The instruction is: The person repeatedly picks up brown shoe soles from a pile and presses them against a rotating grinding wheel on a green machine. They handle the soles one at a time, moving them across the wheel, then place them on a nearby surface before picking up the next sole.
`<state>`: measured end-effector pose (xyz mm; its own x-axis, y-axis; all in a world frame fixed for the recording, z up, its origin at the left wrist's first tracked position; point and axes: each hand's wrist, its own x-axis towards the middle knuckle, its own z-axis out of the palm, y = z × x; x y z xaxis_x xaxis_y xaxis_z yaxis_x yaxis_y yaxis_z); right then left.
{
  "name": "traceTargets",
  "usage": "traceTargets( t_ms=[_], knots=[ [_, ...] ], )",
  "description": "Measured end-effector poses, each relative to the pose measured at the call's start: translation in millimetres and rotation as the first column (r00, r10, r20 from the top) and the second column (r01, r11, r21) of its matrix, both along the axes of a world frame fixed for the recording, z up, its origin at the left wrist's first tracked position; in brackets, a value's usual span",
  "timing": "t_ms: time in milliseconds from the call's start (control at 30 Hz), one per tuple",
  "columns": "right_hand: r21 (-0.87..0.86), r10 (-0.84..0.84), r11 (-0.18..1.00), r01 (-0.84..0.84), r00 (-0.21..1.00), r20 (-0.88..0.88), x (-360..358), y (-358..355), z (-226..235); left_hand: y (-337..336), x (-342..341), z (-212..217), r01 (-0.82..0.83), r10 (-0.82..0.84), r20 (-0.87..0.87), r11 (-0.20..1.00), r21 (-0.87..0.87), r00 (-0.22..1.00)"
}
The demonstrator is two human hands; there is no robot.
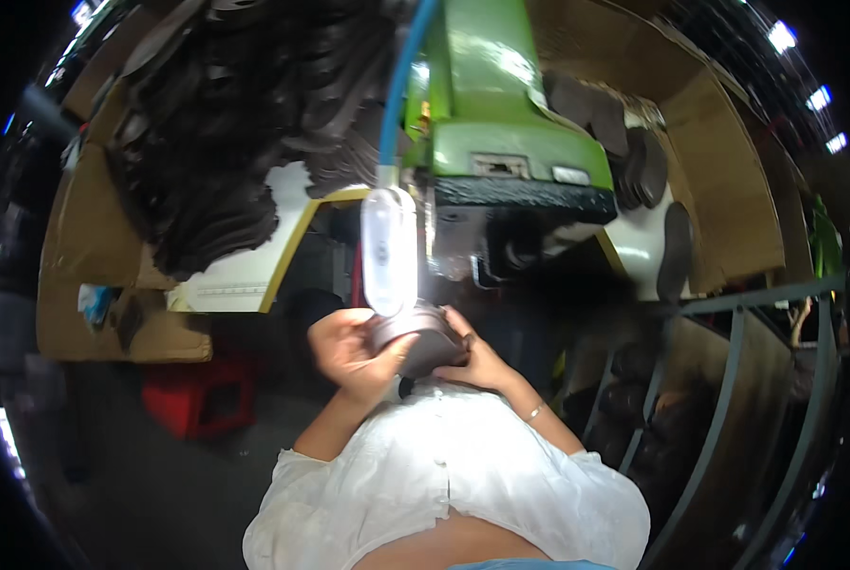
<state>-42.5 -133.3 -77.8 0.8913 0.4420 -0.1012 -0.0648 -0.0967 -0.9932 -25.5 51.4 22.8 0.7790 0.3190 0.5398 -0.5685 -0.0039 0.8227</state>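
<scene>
Close to my body, in front of the machine, both hands hold a dark brown, rounded shoe piece (423, 344). My left hand (354, 356) grips its left side, the thumb lying across the front. On its right side, my right hand (477, 361) is closed round the edge, with some fingers hidden behind it. A bright white oval lamp (380, 252) hangs just above and partly covers the piece's far edge. Beyond stands a green machine (520, 142) with a black lower edge; its working parts underneath are in shadow.
A big heap of dark brown pieces (235, 133) covers the left of the white, yellow-edged table (240, 287). Sole-shaped pieces (645, 166) lie at right beside a cardboard wall (729, 171). A red stool (192, 399) stands low left; a grey metal rack (724, 380) is at right.
</scene>
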Motion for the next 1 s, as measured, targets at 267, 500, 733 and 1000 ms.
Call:
traceTargets(
  t_ms=[267,500,733,1000],
  knots=[
    [0.129,0.099,0.991,-0.049,0.900,-0.425,-6.5,9.7,1.6,-59.2,36.6,-5.1,0.644,-0.503,-0.651,0.764,-0.027,0.569],
    [-0.028,0.073,0.996,-0.082,0.971,-0.226,-19.9,-10.2,-2.8,-35.4,26.9,-15.9,0.565,-0.514,-0.593,0.817,-0.117,0.620],
    [0.123,-0.243,0.947,0.296,0.914,-0.326,-13.7,-132.0,23.0,-18.0,20.1,-25.2,0.557,-0.596,-0.647,0.774,-0.303,0.476],
    [0.579,-0.601,0.550,0.602,0.767,-0.227,22.5,-95.3,71.4,-4.2,23.3,-17.9,0.511,-0.727,-0.467,0.686,-0.518,0.503]
  ],
)
